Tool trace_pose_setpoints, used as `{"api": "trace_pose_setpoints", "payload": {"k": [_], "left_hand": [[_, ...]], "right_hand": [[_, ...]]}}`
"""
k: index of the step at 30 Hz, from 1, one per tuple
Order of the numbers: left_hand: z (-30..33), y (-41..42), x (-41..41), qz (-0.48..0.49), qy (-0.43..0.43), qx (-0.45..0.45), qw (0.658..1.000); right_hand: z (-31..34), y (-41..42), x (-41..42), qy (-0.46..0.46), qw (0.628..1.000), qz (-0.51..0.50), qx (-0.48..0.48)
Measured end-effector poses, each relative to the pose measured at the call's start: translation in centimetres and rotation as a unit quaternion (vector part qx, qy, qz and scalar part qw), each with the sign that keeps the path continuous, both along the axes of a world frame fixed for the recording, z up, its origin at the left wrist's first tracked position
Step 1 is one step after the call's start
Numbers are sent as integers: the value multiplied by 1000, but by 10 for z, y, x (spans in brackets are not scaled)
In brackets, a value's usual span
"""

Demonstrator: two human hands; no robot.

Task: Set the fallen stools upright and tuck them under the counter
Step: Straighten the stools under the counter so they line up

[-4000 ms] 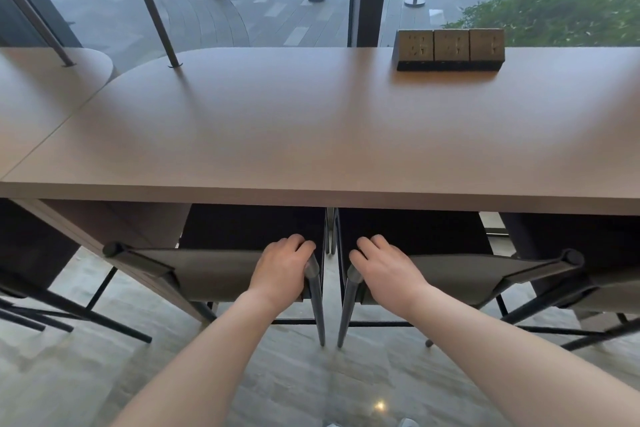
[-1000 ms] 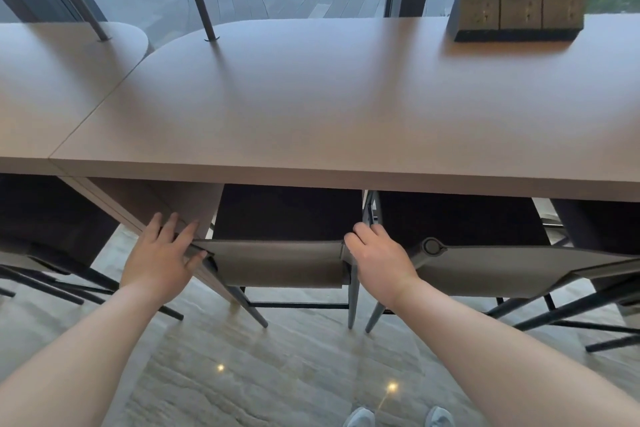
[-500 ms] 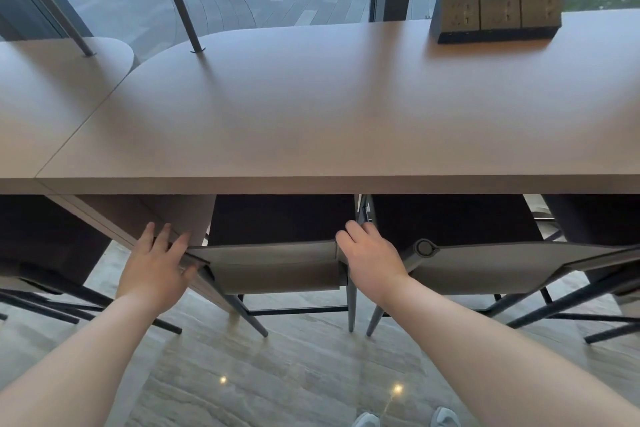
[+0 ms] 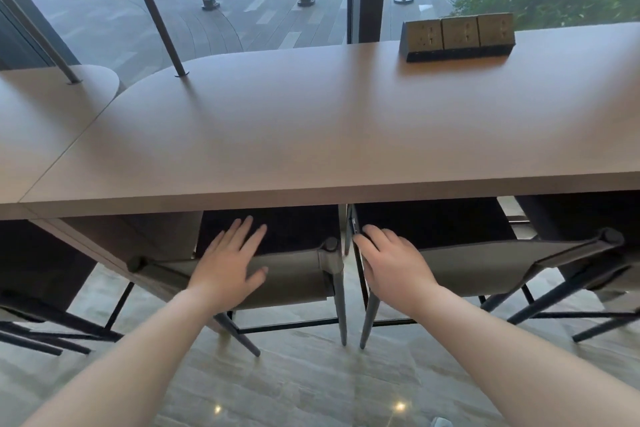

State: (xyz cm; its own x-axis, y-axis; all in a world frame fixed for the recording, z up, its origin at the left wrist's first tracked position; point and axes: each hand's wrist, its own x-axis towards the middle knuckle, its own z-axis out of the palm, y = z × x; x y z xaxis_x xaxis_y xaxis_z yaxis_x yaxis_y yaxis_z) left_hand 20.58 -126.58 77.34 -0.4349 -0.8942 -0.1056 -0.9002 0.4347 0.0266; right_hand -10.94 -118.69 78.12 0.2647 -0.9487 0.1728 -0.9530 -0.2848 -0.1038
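Observation:
Two upright stools with grey backrests and dark seats stand side by side, their seats under the brown counter (image 4: 311, 149). My left hand (image 4: 230, 263) lies flat with spread fingers on the backrest of the left stool (image 4: 294, 270), fingertips over its dark seat. My right hand (image 4: 391, 263) rests on the left end of the backrest of the right stool (image 4: 485, 267), fingers curled over its top corner post. Both stools' legs stand on the floor.
A block of three power sockets (image 4: 457, 36) sits on the counter at the back right. Two slanted metal rods (image 4: 152, 10) rise from the counter. More stools stand at far left (image 4: 34, 288) and far right (image 4: 606, 274). Glass windows lie behind.
My left hand has moved right from the left stool's left corner onto the middle of its backrest. My right hand has shifted from the left stool's right corner to the right stool's left corner.

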Motion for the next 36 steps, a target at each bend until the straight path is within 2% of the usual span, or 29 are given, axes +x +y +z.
{"api": "trace_pose_setpoints", "payload": {"k": [5, 9, 14, 18, 22, 30, 36], "left_hand": [[-8, 26, -125, -158, 90, 15, 983], [-22, 54, -194, -221, 118, 0, 968], [-22, 61, -233, -166, 214, -59, 961], [-25, 58, -239, -177, 190, -116, 959], [-31, 57, -238, -178, 175, -114, 962], [-39, 56, -244, -178, 213, -131, 952], [-34, 54, -254, -200, 228, -148, 941]], "right_hand": [[8, 20, -64, 18, 998, -62, -20], [8, 45, -120, 27, 992, -124, -13], [2, 74, -190, 43, 978, -202, 3], [-1, 78, -224, 63, 981, -182, -21], [-11, 76, -236, 69, 985, -154, -37], [-29, 82, -242, 86, 985, -146, -36], [-30, 87, -244, 66, 982, -171, -43]]}}
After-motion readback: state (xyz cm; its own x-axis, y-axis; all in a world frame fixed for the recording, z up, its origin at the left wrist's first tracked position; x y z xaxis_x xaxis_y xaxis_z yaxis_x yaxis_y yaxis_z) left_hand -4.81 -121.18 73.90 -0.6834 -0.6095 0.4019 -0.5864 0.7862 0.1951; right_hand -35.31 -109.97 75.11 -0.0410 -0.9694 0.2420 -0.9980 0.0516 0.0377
